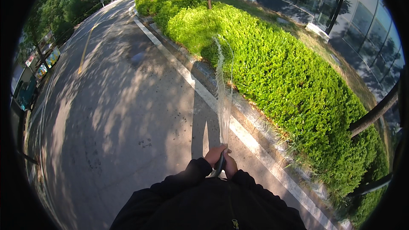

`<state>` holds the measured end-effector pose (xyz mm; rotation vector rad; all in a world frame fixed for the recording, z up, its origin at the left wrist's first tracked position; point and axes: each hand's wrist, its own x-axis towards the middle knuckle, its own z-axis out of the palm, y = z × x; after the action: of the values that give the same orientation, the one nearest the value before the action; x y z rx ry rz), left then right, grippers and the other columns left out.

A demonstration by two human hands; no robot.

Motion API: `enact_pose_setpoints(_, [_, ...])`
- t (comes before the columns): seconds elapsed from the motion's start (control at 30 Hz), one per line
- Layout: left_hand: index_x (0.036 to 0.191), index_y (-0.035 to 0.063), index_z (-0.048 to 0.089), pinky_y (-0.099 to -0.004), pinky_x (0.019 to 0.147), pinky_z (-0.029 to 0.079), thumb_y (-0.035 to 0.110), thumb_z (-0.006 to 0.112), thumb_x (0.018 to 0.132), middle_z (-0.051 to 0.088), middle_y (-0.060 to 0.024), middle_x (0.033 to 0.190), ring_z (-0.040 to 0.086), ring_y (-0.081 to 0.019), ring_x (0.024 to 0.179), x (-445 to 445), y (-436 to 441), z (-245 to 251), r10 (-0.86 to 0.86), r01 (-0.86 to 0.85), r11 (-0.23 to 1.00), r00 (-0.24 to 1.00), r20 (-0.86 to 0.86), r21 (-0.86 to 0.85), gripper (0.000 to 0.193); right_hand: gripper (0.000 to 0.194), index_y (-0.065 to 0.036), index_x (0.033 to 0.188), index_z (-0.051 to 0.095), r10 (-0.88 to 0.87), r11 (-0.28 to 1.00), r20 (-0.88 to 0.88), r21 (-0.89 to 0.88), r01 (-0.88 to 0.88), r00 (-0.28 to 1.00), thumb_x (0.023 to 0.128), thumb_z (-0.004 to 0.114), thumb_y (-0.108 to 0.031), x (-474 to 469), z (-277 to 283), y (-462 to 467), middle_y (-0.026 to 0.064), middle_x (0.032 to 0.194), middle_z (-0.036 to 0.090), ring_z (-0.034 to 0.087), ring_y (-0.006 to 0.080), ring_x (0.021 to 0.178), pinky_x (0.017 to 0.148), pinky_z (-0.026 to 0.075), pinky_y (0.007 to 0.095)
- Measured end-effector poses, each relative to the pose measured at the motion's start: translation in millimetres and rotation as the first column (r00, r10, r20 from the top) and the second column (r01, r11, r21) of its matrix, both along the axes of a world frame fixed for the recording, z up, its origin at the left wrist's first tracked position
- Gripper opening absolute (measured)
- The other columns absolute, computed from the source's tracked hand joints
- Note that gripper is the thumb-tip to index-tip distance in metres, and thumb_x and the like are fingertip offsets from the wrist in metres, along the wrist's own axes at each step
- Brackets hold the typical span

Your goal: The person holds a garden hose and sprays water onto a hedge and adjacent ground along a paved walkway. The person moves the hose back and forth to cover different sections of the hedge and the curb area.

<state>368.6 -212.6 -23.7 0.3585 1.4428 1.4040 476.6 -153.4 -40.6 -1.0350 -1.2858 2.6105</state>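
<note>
Both hands are together in front of my body, wrapped around the end of a dark hose (pixel 219 165). My left hand (pixel 214 155) grips it from the left, with a thumb near the mouth. On the other side my right hand (pixel 230 164) closes around it. From the mouth a fanned stream of water (pixel 225 111) shoots forward, crosses the kerb and reaches a clipped green hedge (pixel 274 80). Behind my hands the hose bends back toward my dark jacket (pixel 204 204), which hides the rest of it.
An asphalt road (pixel 127 127) with tree shadows runs along the left. A white edge line (pixel 252 140) and a stone kerb (pixel 249 115) border the hedge. Tree trunks (pixel 374 115) rise from the hedge. A glass-fronted building (pixel 367 25) stands beyond it.
</note>
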Motion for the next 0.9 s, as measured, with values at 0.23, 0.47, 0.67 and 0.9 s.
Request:
enact_pose_setpoints(0.23, [0.117, 0.0016, 0.056, -0.0327, 0.088, 0.042, 0.052, 0.051, 0.089, 0.062, -0.0087, 0.102, 0.057, -0.018, 0.093, 16, -23, -11, -0.302, 0.3, 0.953, 0.945, 0.128, 0.034, 0.058, 0.047, -0.001, 0.088, 0.057, -0.36, 0.931, -0.061, -0.09, 0.354, 0.931, 0.095, 0.039, -0.043, -2, -20, 19, 0.0083, 0.066, 0.056, 0.056, 0.0203, 0.058, 0.058, 0.048, 0.032])
enact_pose_setpoints(0.47, [0.101, 0.0, 0.059, -0.0292, 0.076, 0.045, 0.039, 0.065, 0.079, 0.063, -0.0091, 0.089, 0.059, -0.017, 0.082, 23, -14, -80, -0.579, 0.575, 0.814, 0.815, -0.03, -0.089, 0.045, 0.041, -0.003, 0.083, 0.05, -0.349, 0.916, -0.044, -0.228, 0.331, 0.936, 0.094, 0.037, -0.041, 2, 18, 26, 0.0102, 0.063, 0.052, 0.051, 0.0223, 0.053, 0.052, 0.045, 0.0337])
enact_pose_setpoints(0.67, [0.092, 0.0021, 0.062, -0.03, 0.066, 0.047, 0.037, 0.069, 0.074, 0.064, -0.0082, 0.079, 0.06, -0.0176, 0.072, 33, -13, -67, -0.651, 0.604, 0.747, 0.75, -0.118, -0.277, 0.04, 0.037, -0.004, 0.082, 0.05, -0.322, 0.935, -0.028, -0.168, 0.313, 0.946, 0.095, 0.036, -0.035, 6, -7, 23, 0.0091, 0.062, 0.051, 0.05, 0.0213, 0.051, 0.051, 0.044, 0.0333])
enact_pose_setpoints(0.9, [0.105, 0.0032, 0.06, -0.0312, 0.078, 0.047, 0.035, 0.071, 0.075, 0.065, -0.0099, 0.093, 0.06, -0.0186, 0.086, 35, -17, -72, -0.66, 0.628, 0.742, 0.746, -0.092, -0.235, 0.045, 0.036, -0.005, 0.085, 0.05, -0.235, 0.959, 0.018, -0.157, 0.235, 0.972, 0.096, 0.036, -0.037, 9, -18, 20, 0.0081, 0.06, 0.053, 0.049, 0.0199, 0.049, 0.048, 0.043, 0.0331])
